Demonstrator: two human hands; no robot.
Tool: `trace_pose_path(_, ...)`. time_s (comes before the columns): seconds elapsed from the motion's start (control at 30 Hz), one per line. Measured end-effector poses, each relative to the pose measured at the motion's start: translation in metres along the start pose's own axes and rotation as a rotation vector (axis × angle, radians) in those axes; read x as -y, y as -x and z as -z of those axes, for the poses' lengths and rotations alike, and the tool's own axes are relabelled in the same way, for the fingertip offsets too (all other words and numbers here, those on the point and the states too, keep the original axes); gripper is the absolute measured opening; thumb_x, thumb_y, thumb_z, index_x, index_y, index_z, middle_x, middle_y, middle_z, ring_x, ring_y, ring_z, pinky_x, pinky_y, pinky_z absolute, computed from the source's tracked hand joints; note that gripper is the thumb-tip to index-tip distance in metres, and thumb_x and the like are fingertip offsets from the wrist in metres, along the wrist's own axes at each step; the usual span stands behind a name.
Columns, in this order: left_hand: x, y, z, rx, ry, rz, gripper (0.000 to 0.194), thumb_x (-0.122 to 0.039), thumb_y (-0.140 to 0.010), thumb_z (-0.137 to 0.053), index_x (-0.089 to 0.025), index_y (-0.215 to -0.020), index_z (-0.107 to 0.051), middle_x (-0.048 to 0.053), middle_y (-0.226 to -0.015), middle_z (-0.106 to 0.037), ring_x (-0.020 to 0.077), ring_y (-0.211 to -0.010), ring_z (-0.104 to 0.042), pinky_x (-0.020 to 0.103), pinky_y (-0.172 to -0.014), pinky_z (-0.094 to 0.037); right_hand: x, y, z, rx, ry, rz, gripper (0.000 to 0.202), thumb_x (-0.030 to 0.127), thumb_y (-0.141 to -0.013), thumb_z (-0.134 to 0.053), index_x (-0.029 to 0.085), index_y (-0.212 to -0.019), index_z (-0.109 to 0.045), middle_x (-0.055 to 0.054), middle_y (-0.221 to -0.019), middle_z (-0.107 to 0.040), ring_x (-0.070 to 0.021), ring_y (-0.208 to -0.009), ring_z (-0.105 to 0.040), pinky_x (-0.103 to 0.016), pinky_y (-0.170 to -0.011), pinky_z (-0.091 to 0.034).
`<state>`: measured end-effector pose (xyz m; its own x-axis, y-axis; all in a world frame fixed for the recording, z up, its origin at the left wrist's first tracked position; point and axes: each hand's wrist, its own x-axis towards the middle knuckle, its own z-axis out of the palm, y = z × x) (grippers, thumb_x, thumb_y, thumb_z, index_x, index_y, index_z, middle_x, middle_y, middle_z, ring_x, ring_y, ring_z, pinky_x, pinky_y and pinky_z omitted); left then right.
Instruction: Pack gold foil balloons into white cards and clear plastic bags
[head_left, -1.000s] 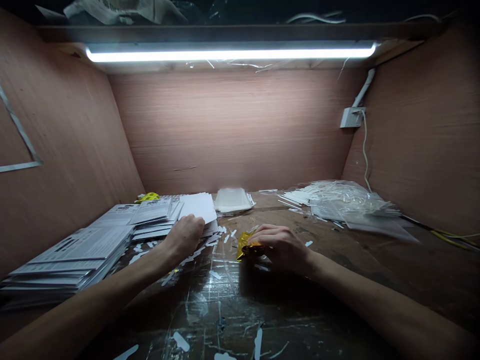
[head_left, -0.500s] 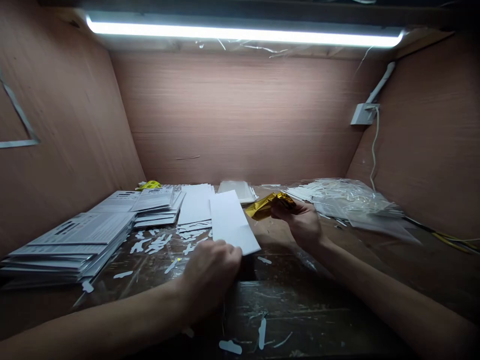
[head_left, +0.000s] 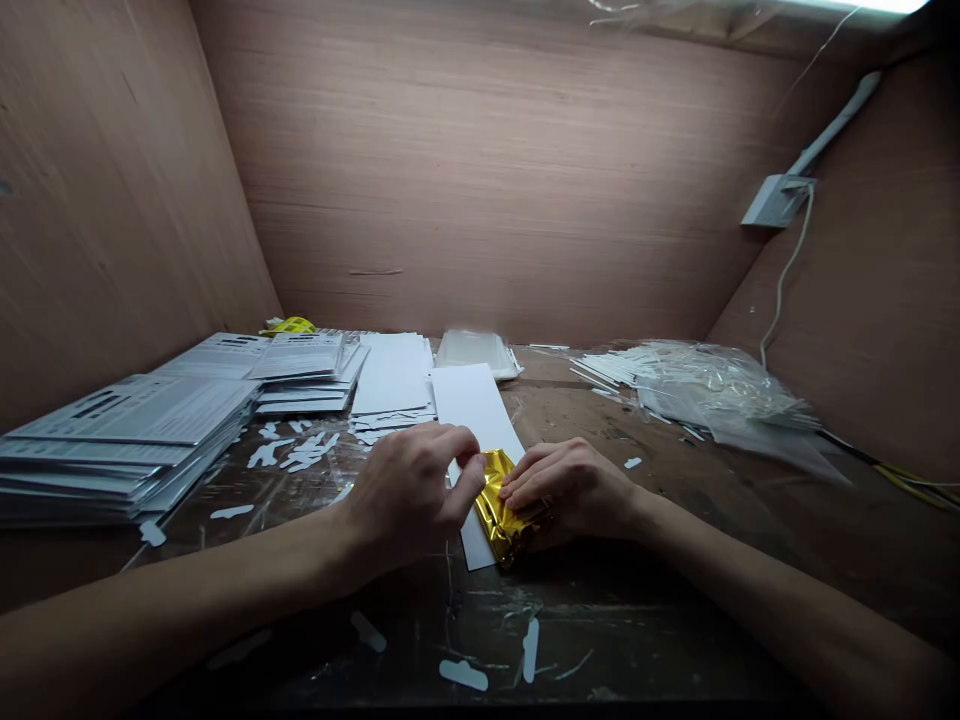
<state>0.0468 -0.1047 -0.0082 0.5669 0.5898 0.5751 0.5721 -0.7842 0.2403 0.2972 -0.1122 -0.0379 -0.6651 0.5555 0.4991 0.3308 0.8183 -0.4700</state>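
A long white card [head_left: 472,400] lies at the middle of the dark table, its near end under a crumpled gold foil piece [head_left: 499,505]. My right hand [head_left: 574,490] has its fingers bent over the foil, gripping it against the card. Just left of the foil is my left hand [head_left: 424,485], thumb and forefinger brought together in a pinch at the foil's upper left edge. Whatever may be between those fingertips is too small to make out.
Stacks of printed cards [head_left: 127,430] stand at the left, beside a white card stack [head_left: 392,375]. White cut-off scraps [head_left: 463,674] dot the table [head_left: 637,620]. Clear plastic bags [head_left: 720,385] with white strips lie at the back right, below a cable [head_left: 784,270].
My right hand has brought the foil left and nearer, onto the white card. My left hand has come off the card's near end, and the card sits nearer. The camera view has tilted down.
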Motion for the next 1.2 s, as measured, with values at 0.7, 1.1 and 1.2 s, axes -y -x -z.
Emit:
trace_pose_path(0.7,-0.008,0.012,-0.016,0.382,-0.204,-0.239,0.05,-0.051,-0.097,-0.051,-0.011,-0.119,-0.068,0.019,-0.104,-0.074,0.0331,-0.092,-0.072,0.041,-0.072,-0.056,0.01,-0.005,0.013,0.097,0.023,-0.269,0.048,0.006,-0.074,-0.05,0.027,-0.103,-0.082,-0.002,-0.113,-0.079,-0.0225,-0.104,-0.074,-0.036,-0.096,-0.056)
trace_pose_path(1.1,-0.002,0.012,-0.027,0.328,-0.252,-0.233,0.057,-0.061,-0.096,-0.049,-0.01,-0.098,-0.075,0.017,-0.089,-0.074,0.0295,-0.075,-0.072,0.039,-0.061,-0.054,-0.062,-0.056,0.005,-0.229,-0.355,-0.647,0.071,0.011,-0.066,-0.078,0.015,-0.134,-0.058,-0.011,-0.107,-0.076,-0.0204,-0.091,-0.071,-0.035,-0.082,-0.059)
trace_pose_path(1.2,-0.003,0.011,-0.025,0.354,-0.256,-0.226,0.054,-0.06,-0.094,-0.052,-0.011,-0.094,-0.075,0.016,-0.087,-0.074,0.0303,-0.075,-0.072,0.039,-0.059,-0.054,-0.068,-0.058,0.009,-0.238,-0.319,-0.666,0.051,0.018,-0.061,-0.084,0.011,-0.109,-0.072,-0.008,-0.091,-0.077,-0.0191,-0.077,-0.069,-0.031,-0.072,-0.057)
